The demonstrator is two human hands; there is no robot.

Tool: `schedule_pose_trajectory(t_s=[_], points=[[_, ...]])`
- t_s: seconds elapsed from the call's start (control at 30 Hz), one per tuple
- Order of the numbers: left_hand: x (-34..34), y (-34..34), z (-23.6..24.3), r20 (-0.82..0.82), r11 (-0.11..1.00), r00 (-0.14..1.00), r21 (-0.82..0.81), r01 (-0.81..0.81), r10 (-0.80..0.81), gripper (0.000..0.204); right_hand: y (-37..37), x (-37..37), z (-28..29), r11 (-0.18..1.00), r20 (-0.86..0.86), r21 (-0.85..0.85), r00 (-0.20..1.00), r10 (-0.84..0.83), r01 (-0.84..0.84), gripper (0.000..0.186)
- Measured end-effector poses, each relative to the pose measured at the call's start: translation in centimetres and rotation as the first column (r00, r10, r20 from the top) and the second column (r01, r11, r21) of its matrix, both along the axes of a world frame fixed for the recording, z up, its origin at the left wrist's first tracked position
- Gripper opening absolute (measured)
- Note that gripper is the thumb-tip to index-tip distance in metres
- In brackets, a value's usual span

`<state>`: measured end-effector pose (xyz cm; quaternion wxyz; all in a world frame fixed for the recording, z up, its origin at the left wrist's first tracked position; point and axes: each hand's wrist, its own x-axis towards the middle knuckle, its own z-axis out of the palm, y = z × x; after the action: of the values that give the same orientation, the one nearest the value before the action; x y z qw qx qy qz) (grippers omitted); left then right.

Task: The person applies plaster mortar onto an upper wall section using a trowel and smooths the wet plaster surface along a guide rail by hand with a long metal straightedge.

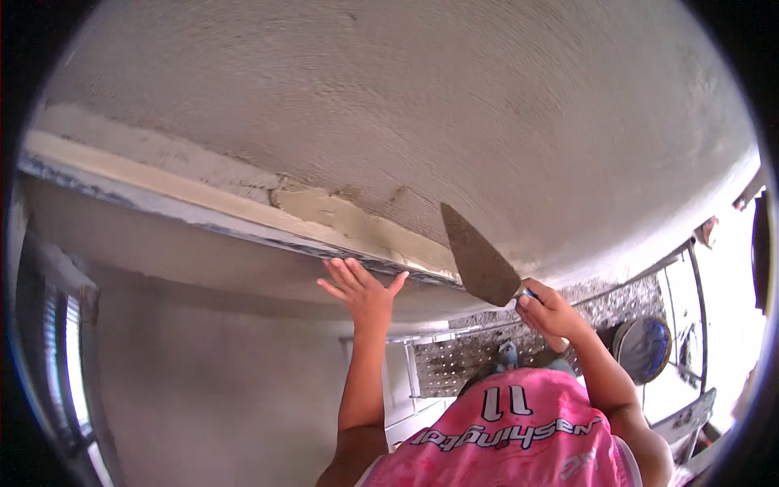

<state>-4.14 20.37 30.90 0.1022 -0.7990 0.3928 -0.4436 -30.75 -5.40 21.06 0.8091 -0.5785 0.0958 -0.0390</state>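
In my right hand (548,312) is a pointed trowel (480,261), gripped by its handle. Its blade points up and to the left, lying close to or against the grey plastered wall (454,105); I cannot tell whether it touches. My left hand (363,294) has its fingers spread, with the tips at the lower edge of a long straight strip (203,213) that runs along the wall's edge. Fresh, paler mortar (349,217) lies above that strip, between it and the rougher plaster. The mortar band ends near the trowel blade.
Below me is a perforated metal platform (454,369), with a shoe (508,355) on it. A round bucket (643,349) stands to the right, beside metal scaffold bars (698,304). At the far left is a bright window (75,365). A smooth grey surface (211,390) extends at lower left.
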Motion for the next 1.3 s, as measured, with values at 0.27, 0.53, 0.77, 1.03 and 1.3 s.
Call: schedule_pose_trajectory(t_s=[0.27,0.53,0.77,1.03,1.3], points=[[0.4,-0.8,-0.1,-0.029,0.998,0.997,0.007,0.066,-0.066,0.149,9.6,0.8,-5.1,0.872,0.347,-0.317,0.901,-0.26,0.374,0.042],[2.1,-0.5,0.1,-0.077,0.972,0.97,0.009,0.234,-0.232,0.142,13.9,15.5,-6.1,0.714,0.524,-0.328,0.748,-0.407,0.619,0.04],[2.3,0.7,0.5,-0.076,0.955,0.952,-0.029,0.295,-0.296,0.138,15.9,19.3,-8.9,0.483,0.483,-0.581,0.755,-0.443,0.655,0.038],[-3.6,1.5,13.1,0.085,0.635,0.723,-0.418,0.65,-0.685,0.057,16.3,19.1,-8.1,0.299,0.618,-0.581,0.649,-0.444,0.757,0.021],[1.2,-8.3,22.7,0.385,0.665,0.76,-0.372,0.647,-0.524,0.067,16.3,19.9,-9.5,0.532,0.519,-0.49,0.721,-0.459,0.691,0.016]])
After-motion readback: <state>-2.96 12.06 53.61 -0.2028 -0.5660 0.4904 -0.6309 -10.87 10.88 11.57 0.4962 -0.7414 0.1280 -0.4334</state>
